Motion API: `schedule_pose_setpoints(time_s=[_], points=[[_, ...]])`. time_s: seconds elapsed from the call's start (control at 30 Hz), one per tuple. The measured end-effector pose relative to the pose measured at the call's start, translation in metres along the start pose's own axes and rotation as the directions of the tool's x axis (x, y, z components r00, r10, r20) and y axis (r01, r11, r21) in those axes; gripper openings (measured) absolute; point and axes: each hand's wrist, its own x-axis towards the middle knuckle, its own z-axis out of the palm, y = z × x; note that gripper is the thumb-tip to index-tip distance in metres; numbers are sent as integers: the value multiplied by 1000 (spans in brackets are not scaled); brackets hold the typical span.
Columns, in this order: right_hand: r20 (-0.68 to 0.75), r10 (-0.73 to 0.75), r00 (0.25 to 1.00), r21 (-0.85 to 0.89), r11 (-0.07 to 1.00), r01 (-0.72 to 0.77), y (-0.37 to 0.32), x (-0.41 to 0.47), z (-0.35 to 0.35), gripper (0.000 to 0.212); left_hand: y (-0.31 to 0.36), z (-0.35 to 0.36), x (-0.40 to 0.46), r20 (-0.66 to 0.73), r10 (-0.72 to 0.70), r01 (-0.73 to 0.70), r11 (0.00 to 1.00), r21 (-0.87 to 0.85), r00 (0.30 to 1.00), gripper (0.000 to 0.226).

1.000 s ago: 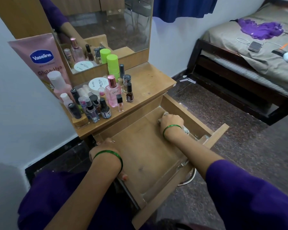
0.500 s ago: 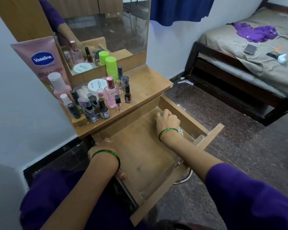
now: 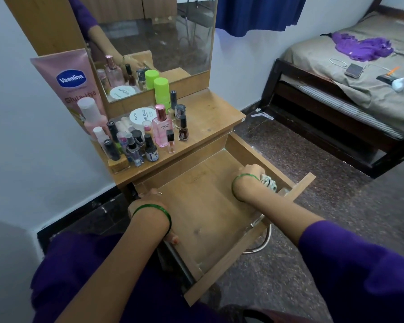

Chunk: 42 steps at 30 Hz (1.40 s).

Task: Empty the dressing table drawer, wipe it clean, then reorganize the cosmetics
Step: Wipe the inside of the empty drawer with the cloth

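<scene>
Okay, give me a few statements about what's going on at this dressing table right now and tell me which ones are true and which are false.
1. The drawer is pulled open and holds no cosmetics. True.
2. The right hand holds a pink perfume bottle. False: it presses a cloth against the drawer's right side.
3. The left hand grips the drawer's left edge. True.
4. The cosmetics lie on the bed. False: they stand on the tabletop before the mirror.
5. Both wrists wear green bangles. True.

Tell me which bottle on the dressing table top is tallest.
The lime-green bottle against the mirror base; it rises above the pink DGZ bottle and the small nail polishes in front.
</scene>
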Motion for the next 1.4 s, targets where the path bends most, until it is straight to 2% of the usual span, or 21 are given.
schedule_pose_setpoints(time_s=[0.07,0.17,0.23,0.3,0.33,0.37,0.47,0.53,0.57,0.63,0.67,0.73,0.8,0.87,0.93,0.97,1.03,1.1,1.23,1.3,1.4], points=[[26,-46,999,-45,998,47,5,0,10,35,-1,3,-2,-30,23,-23,1000,1,999,61],[174,21,984,-130,991,2,21,5,18,50,-1,6,-11,-73,77,-68,991,116,994,63],[88,-47,995,-161,985,61,19,7,19,52,1,5,-10,-69,75,-65,988,139,995,65],[-63,-179,982,-86,981,173,10,7,20,46,2,3,-6,-49,44,-41,996,74,998,59],[-60,-226,972,-66,973,222,8,7,22,43,2,1,-5,-33,22,-21,999,33,999,56],[0,-232,973,-71,970,231,10,9,23,41,3,1,-4,-22,7,-7,1000,13,1000,54],[201,-121,972,-112,983,146,25,8,16,44,4,0,-4,-30,14,-12,998,54,999,57],[129,-195,972,107,977,182,31,12,9,38,4,0,-4,-32,15,-13,998,62,999,56],[30,-238,971,275,936,221,32,13,4,33,5,1,-4,-35,16,-13,997,81,999,57],[-178,-249,952,489,817,305,29,15,-8,21,5,0,-6,-46,23,-18,994,108,999,59],[-249,-211,945,558,766,318,27,17,-15,19,5,0,-7,-46,28,-24,995,98,999,58],[-297,-69,952,695,668,266,19,28,-21,27,1,1,-7,-42,57,-54,997,63,997,64],[-218,40,975,785,600,151,6,39,-17,39,-5,3,-8,1,68,-68,997,-36,998,77],[-244,65,968,748,648,145,-17,39,-11,38,-11,5,-13,40,62,-58,994,-95,997,98],[-405,-50,913,607,732,309,-47,26,-15,38,-17,7,-20,67,86,-80,993,-84,994,117],[-481,-144,865,529,739,417,-64,16,-19,37,-19,8,-23,72,98,-91,992,-90,993,122],[-550,-333,766,424,679,599,-97,-1,-28,35,-23,10,-23,64,117,-109,987,-119,991,127],[-600,-452,660,351,593,725,-118,-12,-33,41,-26,13,-21,51,130,-123,984,-130,990,131],[-533,-629,567,225,540,811,-117,6,-26,40,-28,16,-22,49,161,-152,978,-141,986,133],[-469,-681,562,190,544,818,-110,10,-22,33,-28,15,-23,49,171,-162,975,-153,984,127],[-338,-824,455,105,447,888,-88,-9,-7,33,-30,16,-23,40,175,-165,970,-178,984,126]])
